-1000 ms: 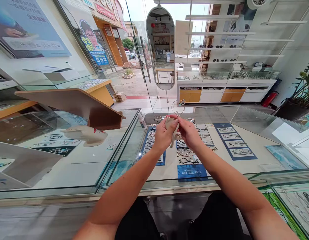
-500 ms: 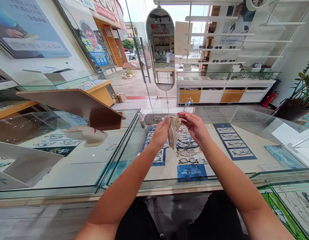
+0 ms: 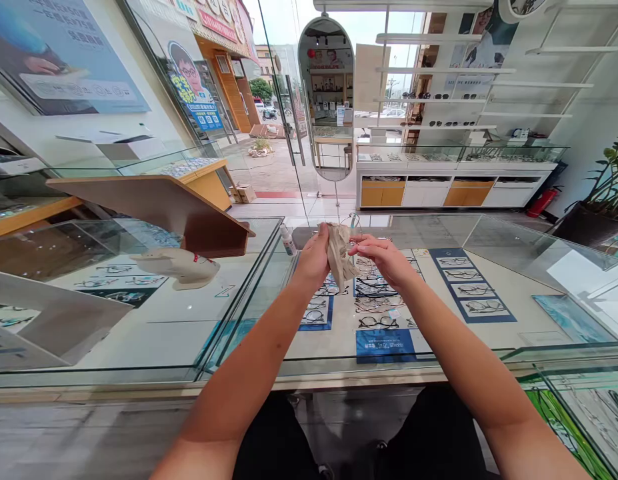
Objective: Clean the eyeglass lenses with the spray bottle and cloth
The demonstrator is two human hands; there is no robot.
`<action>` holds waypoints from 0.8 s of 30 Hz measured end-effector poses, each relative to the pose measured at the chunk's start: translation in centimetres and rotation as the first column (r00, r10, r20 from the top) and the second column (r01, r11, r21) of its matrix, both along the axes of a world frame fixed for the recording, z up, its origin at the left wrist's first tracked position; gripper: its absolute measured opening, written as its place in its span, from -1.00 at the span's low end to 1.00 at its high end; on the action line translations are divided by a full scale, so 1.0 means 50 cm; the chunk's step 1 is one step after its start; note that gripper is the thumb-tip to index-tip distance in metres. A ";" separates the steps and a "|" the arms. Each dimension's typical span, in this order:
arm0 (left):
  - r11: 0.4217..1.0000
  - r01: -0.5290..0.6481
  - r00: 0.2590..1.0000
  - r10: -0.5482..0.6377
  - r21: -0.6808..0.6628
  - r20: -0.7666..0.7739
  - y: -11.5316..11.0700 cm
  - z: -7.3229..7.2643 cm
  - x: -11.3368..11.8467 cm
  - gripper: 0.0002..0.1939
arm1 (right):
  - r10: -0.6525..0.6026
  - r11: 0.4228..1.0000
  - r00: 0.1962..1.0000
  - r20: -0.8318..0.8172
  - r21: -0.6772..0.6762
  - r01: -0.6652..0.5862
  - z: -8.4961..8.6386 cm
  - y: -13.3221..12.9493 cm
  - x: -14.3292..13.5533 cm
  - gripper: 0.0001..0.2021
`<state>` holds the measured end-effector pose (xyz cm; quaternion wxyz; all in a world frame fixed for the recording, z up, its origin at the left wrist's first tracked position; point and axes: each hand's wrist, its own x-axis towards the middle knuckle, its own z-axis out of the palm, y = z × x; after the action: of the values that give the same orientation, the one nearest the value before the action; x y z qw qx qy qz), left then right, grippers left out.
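Observation:
A crumpled beige cloth hangs from my left hand, whose fingers are closed on it above the glass counter. My right hand is at the cloth's right side, fingers bent and pressed together near a thin frame, perhaps glasses, that shows faintly just above them. What its fingertips hold is too small to make out. Under the counter glass lie rows of eyeglasses and a blue card.
A small white bottle stands left of my hands. Further left are a brown angled board and a beige hand-shaped stand. An oval mirror is beyond the counter; a blue tray of glasses lies to the right.
The cloth is spread and turned differently in my left hand. My right hand has shifted slightly, with its fingers lower and closer together. The whole view has moved a little.

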<state>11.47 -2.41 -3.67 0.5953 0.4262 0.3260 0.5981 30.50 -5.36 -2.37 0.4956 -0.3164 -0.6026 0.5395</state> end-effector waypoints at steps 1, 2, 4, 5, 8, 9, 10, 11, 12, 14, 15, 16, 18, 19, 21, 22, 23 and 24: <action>1.000 0.001 1.000 -0.001 -0.007 0.002 0.001 -0.001 -0.001 -0.29 | -0.008 1.000 1.000 0.004 -0.006 0.008 -0.001 0.001 0.001 -0.81; 1.000 -0.003 1.000 0.003 -0.014 0.007 0.001 -0.001 -0.001 -0.29 | -0.014 1.000 1.000 0.007 -0.011 0.014 -0.001 0.000 0.001 -0.80; 0.999 -0.030 0.999 0.031 -0.028 0.017 0.002 0.000 -0.003 -0.29 | -0.029 1.000 1.000 0.005 -0.011 0.029 0.002 -0.002 0.002 -0.80; 0.998 -0.050 0.999 0.051 -0.036 0.017 0.002 0.000 -0.004 -0.29 | -0.037 0.999 0.999 -0.001 -0.005 0.037 0.004 -0.004 0.002 -0.80; 0.993 -0.097 0.995 0.098 -0.063 0.010 0.002 0.002 -0.006 -0.27 | -0.050 0.999 0.998 -0.032 0.019 0.050 0.011 -0.009 0.000 -0.81; 0.993 -0.101 0.995 0.102 -0.067 0.012 0.002 0.002 -0.006 -0.27 | -0.047 0.999 0.998 -0.036 0.026 0.048 0.012 -0.010 -0.001 -0.82; 0.993 -0.102 0.995 0.103 -0.067 0.018 0.003 0.002 -0.007 -0.28 | -0.043 0.999 0.999 -0.034 0.031 0.044 0.012 -0.011 -0.002 -0.82; 0.993 -0.100 0.995 0.101 -0.061 0.025 0.003 0.002 -0.007 -0.29 | -0.039 0.999 0.999 -0.027 0.032 0.040 0.011 -0.011 -0.004 -0.83; 0.995 -0.091 0.995 0.092 -0.048 0.030 0.003 0.002 -0.007 -0.30 | -0.035 0.999 0.999 -0.016 0.029 0.036 0.010 -0.011 -0.006 -0.83; 0.998 -0.057 0.998 0.057 -0.008 0.019 0.001 0.002 -0.007 -0.32 | -0.031 0.999 1.000 0.005 0.012 0.031 0.007 -0.010 -0.010 -0.82; 0.999 -0.034 0.999 0.034 0.012 0.004 -0.001 0.003 -0.006 -0.31 | -0.029 1.000 1.000 0.013 0.003 0.029 0.005 -0.010 -0.012 -0.81; 0.999 -0.011 1.000 0.011 0.030 -0.013 -0.004 0.004 -0.005 -0.30 | -0.028 1.000 0.999 0.019 -0.003 0.028 0.003 -0.010 -0.014 -0.81; 0.998 0.022 0.999 -0.019 0.060 -0.046 -0.010 0.007 -0.002 -0.28 | -0.018 1.000 0.999 0.031 -0.008 0.018 0.001 -0.010 -0.017 -0.80; 0.997 0.029 0.998 -0.025 0.073 -0.059 -0.013 0.008 0.000 -0.27 | -0.011 1.000 0.999 0.036 -0.009 0.011 0.000 -0.011 -0.018 -0.80; 0.995 0.037 0.997 -0.029 0.091 -0.078 -0.016 0.009 0.001 -0.26 | 0.005 1.000 0.999 0.041 -0.007 -0.004 -0.001 -0.012 -0.020 -0.80; 0.995 0.035 0.996 -0.027 0.093 -0.080 -0.015 0.009 0.001 -0.26 | 0.009 1.000 0.999 0.038 -0.005 -0.009 -0.001 -0.012 -0.020 -0.81; 0.995 0.039 0.996 -0.032 0.090 -0.079 -0.013 0.008 0.000 -0.26 | 0.012 1.000 0.999 0.033 -0.003 -0.012 -0.001 -0.013 -0.020 -0.81; 0.996 0.047 0.996 -0.041 0.080 -0.075 -0.011 0.006 -0.002 -0.26 | 0.013 1.000 1.000 0.026 0.001 -0.013 -0.001 -0.013 -0.020 -0.81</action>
<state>11.35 -2.96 -3.37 0.5780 0.4788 0.3133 0.5818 29.48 -6.02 -2.43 0.4845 -0.3193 -0.6114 0.5381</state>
